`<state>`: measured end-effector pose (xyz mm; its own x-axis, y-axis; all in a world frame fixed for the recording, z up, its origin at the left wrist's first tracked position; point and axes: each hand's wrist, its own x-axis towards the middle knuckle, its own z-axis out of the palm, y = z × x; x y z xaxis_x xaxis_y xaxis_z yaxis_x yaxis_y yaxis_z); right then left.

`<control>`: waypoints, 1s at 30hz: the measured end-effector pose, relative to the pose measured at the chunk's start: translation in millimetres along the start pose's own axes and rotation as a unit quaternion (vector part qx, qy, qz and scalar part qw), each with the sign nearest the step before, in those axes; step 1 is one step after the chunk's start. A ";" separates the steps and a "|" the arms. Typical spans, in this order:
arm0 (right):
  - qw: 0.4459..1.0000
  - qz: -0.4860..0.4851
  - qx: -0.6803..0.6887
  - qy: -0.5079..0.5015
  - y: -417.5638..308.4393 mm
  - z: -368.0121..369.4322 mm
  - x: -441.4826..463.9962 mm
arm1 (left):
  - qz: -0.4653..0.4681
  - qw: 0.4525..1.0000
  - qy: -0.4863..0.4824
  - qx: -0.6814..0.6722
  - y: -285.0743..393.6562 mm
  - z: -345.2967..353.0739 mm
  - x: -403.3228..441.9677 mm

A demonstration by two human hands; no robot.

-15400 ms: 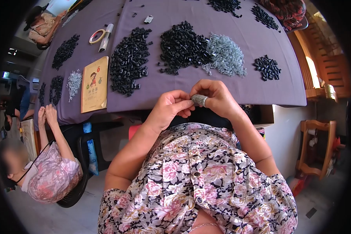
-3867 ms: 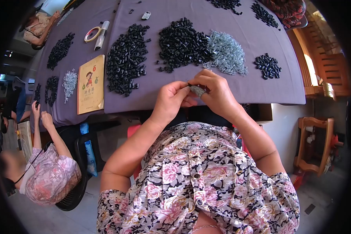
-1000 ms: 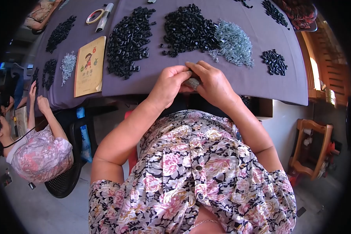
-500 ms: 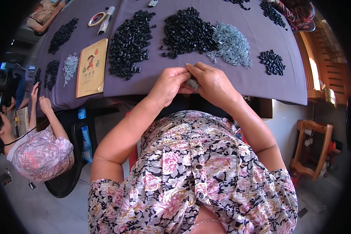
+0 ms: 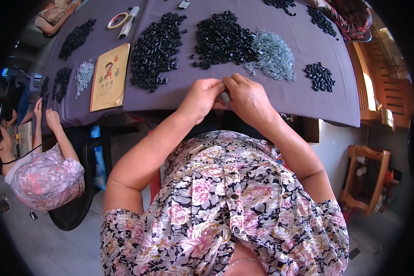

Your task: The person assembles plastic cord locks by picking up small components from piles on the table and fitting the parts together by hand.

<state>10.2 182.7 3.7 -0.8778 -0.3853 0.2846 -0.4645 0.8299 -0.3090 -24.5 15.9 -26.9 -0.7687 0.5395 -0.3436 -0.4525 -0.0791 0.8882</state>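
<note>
My left hand (image 5: 198,99) and my right hand (image 5: 249,97) meet at the table's near edge, fingertips pinched together. Between them shows part of a small greyish thing (image 5: 224,97), mostly covered by the fingers; I cannot make out its kind. Just beyond my hands lies a heap of small black plastic-looking pieces (image 5: 223,41). A pile of small clear, glassy-looking pieces (image 5: 275,56) touches its right side. Another long heap of black pieces (image 5: 155,50) spreads to the left.
A yellowish booklet (image 5: 109,80) lies left, with a tape roll (image 5: 118,20) and a clear rolled sheet (image 5: 129,23) behind it. A small black pile (image 5: 320,77) sits right. A co-worker (image 5: 48,177) sits at left; a patterned sleeve (image 5: 352,18) shows at far right.
My hands stay together at the table edge, with the fingers shifting slightly around the greyish thing. The view has tilted a little. The co-worker's hands at left have moved slightly.
</note>
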 end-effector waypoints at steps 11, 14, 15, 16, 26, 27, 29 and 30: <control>0.999 0.012 0.022 0.020 -1.3 4.0 3.2 | 0.044 0.998 0.015 -0.042 -7.8 1.6 0.2; 0.998 0.029 0.055 0.012 0.6 1.1 5.7 | 0.045 0.997 0.034 -0.048 -4.8 5.8 -1.5; 0.997 0.035 0.063 0.008 1.5 0.6 6.5 | 0.039 0.998 0.035 -0.046 -3.6 6.1 -1.6; 0.997 0.032 0.066 0.015 2.9 2.3 6.7 | 0.034 0.998 0.036 -0.044 -2.7 5.8 -1.4; 0.996 0.004 0.081 0.019 6.5 -1.7 4.9 | -0.018 0.997 0.009 -0.078 10.2 -0.2 -10.9; 0.997 0.001 0.078 0.021 5.6 -0.5 5.1 | -0.012 0.996 0.014 -0.085 9.3 -0.1 -11.0; 0.997 0.005 0.071 0.036 2.9 3.2 4.7 | -0.003 0.995 0.025 -0.098 7.4 1.1 -10.5; 0.997 0.009 0.068 0.043 1.7 6.1 4.4 | 0.008 0.994 0.026 -0.107 4.4 1.1 -8.4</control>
<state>4.9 180.0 -1.1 -0.8758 -0.3296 0.3525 -0.4650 0.7717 -0.4339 -19.6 12.0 -19.8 -0.7969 0.4928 -0.3495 -0.5211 -0.2678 0.8104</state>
